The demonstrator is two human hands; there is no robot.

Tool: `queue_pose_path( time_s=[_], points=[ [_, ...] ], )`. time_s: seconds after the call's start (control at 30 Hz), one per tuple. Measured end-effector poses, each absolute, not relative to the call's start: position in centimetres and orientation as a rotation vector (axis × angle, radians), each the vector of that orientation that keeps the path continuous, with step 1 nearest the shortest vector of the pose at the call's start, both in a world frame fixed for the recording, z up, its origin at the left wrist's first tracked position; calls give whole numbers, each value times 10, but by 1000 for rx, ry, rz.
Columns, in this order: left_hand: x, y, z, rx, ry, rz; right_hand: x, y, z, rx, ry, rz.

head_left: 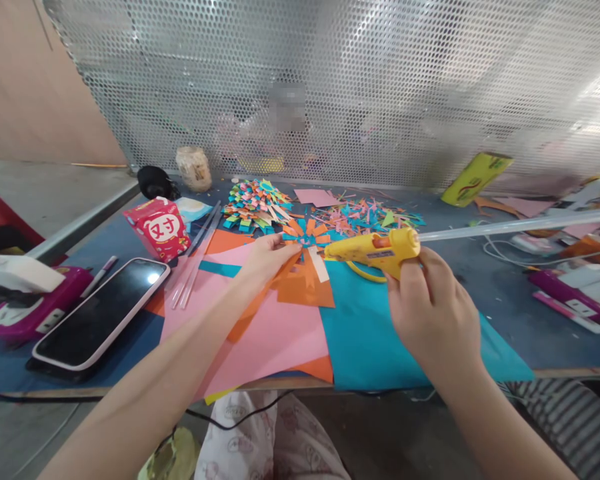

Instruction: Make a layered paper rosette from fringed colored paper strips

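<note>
My right hand (433, 303) is wrapped around the handle of a yellow hot glue gun (367, 248), its nozzle pointing left. A long clear glue stick (520, 225) sticks out of the gun's back end. At the nozzle is a flower-like piece of orange and blue paper strips (323, 230), whose left edge my left hand (270, 257) pinches between closed fingers. Below it lie an orange paper piece (305, 293) and a pale strip (319, 265). Pink paper sheets (275, 340) and a blue sheet (363, 343) are spread under my hands.
Behind are a pile of colourful folded paper pieces (255, 205) and paper scraps (363, 215). Clear glue sticks (193, 267), a phone (103, 313), a red packet (159, 228) and a purple power strip (70, 290) lie left. A perforated metal panel (330, 87) borders the table's back.
</note>
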State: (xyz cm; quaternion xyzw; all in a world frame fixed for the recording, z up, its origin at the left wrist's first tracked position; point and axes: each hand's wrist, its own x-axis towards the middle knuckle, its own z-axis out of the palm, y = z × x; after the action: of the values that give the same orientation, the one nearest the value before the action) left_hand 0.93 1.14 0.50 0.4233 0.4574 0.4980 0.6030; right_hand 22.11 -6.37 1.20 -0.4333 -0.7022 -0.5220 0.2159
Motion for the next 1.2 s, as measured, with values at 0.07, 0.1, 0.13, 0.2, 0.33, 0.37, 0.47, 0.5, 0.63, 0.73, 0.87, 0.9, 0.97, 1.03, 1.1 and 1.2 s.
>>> queue_pose_path(
  time_s=[0.07, 0.1, 0.13, 0.2, 0.33, 0.37, 0.47, 0.5, 0.63, 0.73, 0.87, 0.9, 0.97, 1.03, 1.1, 1.2],
  points=[
    [9, 11, 6, 975, 1058, 1149, 220, -64, 11, -1194, -1961, -1426],
    [9, 11, 7, 971, 1058, 1148, 219, -64, 11, -1193, -1964, -1419],
    [9, 10, 8, 966, 1059, 1147, 218, -64, 11, -1192, -1966, -1414],
    [9, 9, 10, 949, 1068, 1148, 216, -63, 11, -1195, -1964, -1407],
    [9, 9, 10, 944, 1073, 1143, 215, -63, 12, -1197, -1973, -1395],
    [9, 9, 10, 950, 1069, 1143, 215, -64, 12, -1196, -1972, -1397],
    [9, 9, 9, 960, 1062, 1154, 219, -68, 13, -1191, -1961, -1424],
    [9, 9, 8, 961, 1066, 1158, 220, -69, 13, -1191, -1961, -1434],
    [9, 11, 8, 949, 1109, 1182, 225, -76, 8, -1207, -1971, -1470],
    [8, 13, 7, 937, 1097, 1214, 234, -77, 1, -1276, -1972, -1397],
    [6, 15, 3, 934, 998, 1218, 267, -64, -8, -1635, -1828, -845],
    [5, 15, 2, 932, 972, 1211, 279, -58, -9, -1740, -1746, -700],
    [5, 15, 2, 909, 927, 1196, 305, -43, -10, -1996, -1599, -432],
    [5, 14, 3, 880, 876, 1178, 329, -28, -14, -2191, -1470, -301],
    [6, 13, 4, 881, 810, 1161, 347, -16, -18, -2302, -1419, -316],
    [7, 12, 3, 920, 746, 1146, 355, -8, -22, -2240, -1480, -522]
  ],
)
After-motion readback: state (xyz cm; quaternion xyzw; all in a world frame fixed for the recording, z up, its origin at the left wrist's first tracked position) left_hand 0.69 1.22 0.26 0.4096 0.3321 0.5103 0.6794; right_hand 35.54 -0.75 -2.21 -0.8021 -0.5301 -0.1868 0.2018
